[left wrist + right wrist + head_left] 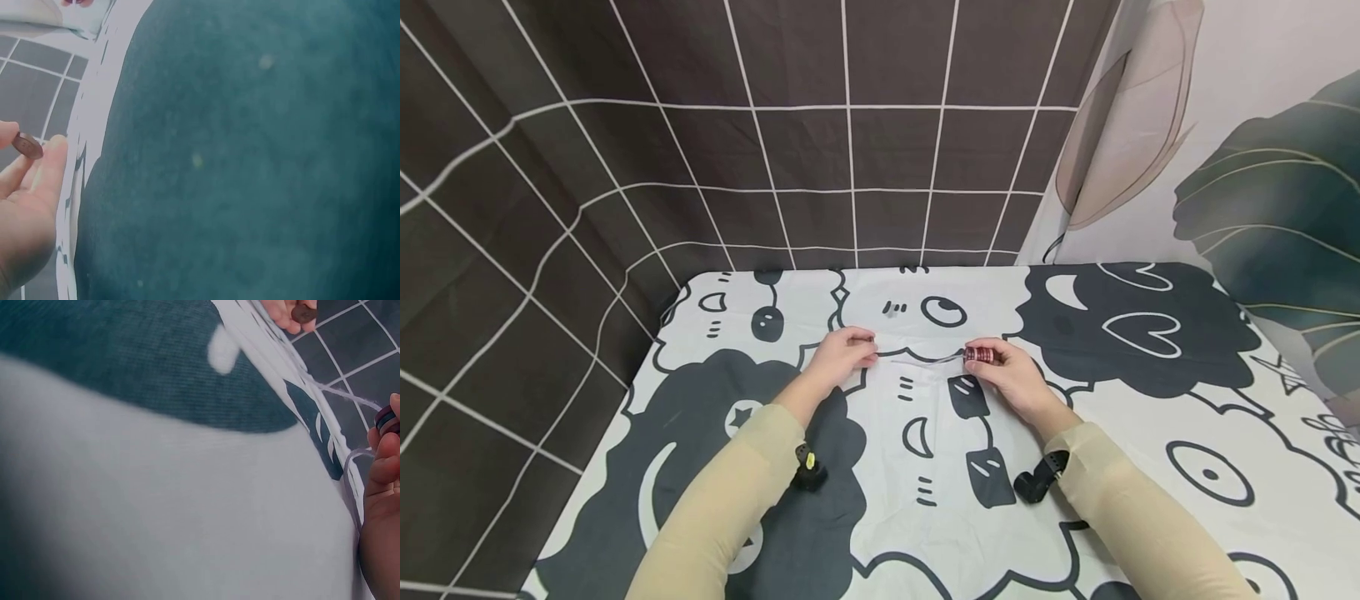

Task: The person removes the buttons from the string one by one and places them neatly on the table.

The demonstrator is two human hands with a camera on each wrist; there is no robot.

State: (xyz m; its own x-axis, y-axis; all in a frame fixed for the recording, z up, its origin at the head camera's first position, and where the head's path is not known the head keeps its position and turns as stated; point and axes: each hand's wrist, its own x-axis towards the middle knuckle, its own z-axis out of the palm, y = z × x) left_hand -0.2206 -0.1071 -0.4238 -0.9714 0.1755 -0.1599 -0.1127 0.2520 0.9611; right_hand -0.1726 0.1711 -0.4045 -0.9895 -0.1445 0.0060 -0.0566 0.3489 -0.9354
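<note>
My left hand [841, 360] pinches a small brown disc [28, 146] with a flat, round face between thumb and fingertips. Over to the right, my right hand [1017, 379] holds a short striped stack of dark red discs [980, 356] between thumb and fingers. A thin pale cord [347, 395] comes out of the stack toward the left hand, and another length hangs below it along the right hand in the right wrist view. Both hands are close over the patterned sheet, a short gap apart. The brown disc [304, 314] also shows at the top of that view.
A white sheet [895, 467] with dark cartoon shapes covers the surface under both arms. Dark cloth with a white grid [797, 150] hangs behind and at the left. A leaf-printed curtain [1262, 217] stands at the right. Each wrist wears a black camera [808, 471].
</note>
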